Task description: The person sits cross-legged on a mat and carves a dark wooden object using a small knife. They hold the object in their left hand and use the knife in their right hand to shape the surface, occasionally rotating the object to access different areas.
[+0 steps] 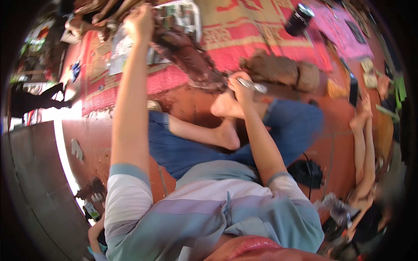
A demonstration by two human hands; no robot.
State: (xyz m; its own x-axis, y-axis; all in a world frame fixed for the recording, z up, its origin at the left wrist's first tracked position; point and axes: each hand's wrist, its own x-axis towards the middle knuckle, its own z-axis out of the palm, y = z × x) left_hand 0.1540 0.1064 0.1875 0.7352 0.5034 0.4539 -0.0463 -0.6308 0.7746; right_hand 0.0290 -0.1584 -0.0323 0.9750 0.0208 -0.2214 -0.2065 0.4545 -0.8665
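Note:
A long brown clay-like form (185, 56) lies in front of me, its near end on the red tiles and its far end on the mat. My left hand (139, 21) is stretched out beside its far end; the fingers look curled, but blur hides what they hold. Close to the form's near end, my right hand (241, 89) is closed round a shiny silver tool (257, 86) whose kind I cannot make out. Just beyond that hand rests a thick brown clay-like lump (281, 71), apart from the long form.
My crossed legs in blue jeans (291, 126) are close under both arms. A red and tan patterned mat (230, 37) spreads ahead, with a black cylinder (299, 19) and pink cloth (342, 32) at far right. Another person's bare legs (363, 143) are at right.

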